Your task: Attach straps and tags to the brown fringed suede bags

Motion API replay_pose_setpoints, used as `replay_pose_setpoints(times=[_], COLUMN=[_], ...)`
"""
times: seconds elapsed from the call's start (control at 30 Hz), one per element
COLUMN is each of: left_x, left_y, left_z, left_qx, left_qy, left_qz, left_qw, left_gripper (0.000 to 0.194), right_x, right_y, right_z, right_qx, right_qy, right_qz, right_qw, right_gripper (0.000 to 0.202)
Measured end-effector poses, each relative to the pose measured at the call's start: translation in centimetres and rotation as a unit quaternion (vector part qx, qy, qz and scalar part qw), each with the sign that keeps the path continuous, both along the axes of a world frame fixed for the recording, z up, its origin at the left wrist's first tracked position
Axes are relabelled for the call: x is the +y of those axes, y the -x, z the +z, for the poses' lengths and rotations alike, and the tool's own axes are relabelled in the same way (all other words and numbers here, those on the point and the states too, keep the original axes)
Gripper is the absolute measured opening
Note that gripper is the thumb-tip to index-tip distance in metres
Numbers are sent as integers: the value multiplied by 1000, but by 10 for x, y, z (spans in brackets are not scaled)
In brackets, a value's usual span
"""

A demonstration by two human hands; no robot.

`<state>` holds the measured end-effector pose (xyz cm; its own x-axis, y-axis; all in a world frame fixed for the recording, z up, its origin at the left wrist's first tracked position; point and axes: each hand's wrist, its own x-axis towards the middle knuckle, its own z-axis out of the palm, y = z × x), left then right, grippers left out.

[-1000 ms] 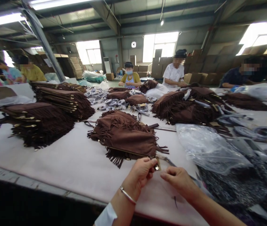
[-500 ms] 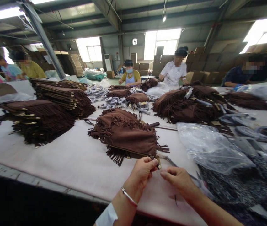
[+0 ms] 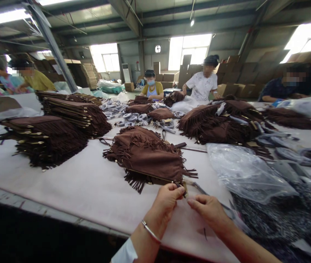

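A brown fringed bag [image 3: 155, 157] lies on the white table in front of me, its gold zipper edge toward me. At its near right corner my left hand [image 3: 169, 197] is closed, thumb and finger pinching a small dark tab with gold-coloured metal [image 3: 185, 194]. Just to the right, my right hand [image 3: 208, 208] is closed in a pinch close to the tab's end; whatever its fingertips hold is too small to make out. A tan tag [image 3: 185, 187] hangs at the same corner. A grey-wrapped strap [image 3: 200, 188] runs behind my right hand.
Stacked brown fringed bags [image 3: 48, 140] stand at the left. More fringed bags [image 3: 221, 122] are heaped at the back right. Clear plastic bags [image 3: 248, 171] and dark speckled material [image 3: 278, 212] lie at my right. Wrapped straps [image 3: 132, 118] cover the table's middle. Several co-workers sit or stand around.
My hands stay almost in place at the bag's corner, with only slight finger movement at the tab. Across the table, the white-shirted co-worker's arm has moved toward a fringed bag.
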<state>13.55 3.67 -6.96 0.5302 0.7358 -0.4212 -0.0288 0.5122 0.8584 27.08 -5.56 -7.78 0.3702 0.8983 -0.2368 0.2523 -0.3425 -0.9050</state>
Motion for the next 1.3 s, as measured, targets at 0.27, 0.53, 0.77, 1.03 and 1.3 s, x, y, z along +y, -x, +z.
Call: replay_pose_setpoints(times=[0.27, 0.53, 0.77, 1.03, 1.3], left_x=[0, 2, -12, -12, 6], left_y=[0, 7, 16, 11, 13], left_z=[-3, -6, -10, -24, -28], left_qx=[20, 50, 88, 120, 185], left_qy=[0, 39, 85, 31, -86], left_qz=[-12, -20, -31, 16, 75], left_qw=[1000, 998, 992, 992, 976], left_gripper=[40, 43, 17, 14, 15], right_x=[5, 24, 36, 33, 44], right_y=[0, 11, 16, 15, 27], right_z=[-10, -17, -23, -19, -10], right_qx=[42, 112, 68, 120, 135], right_qy=[1, 21, 47, 69, 153], right_qz=[7, -45, -54, -21, -65], right_qw=[999, 992, 995, 990, 977], right_gripper=[46, 50, 44, 45, 19])
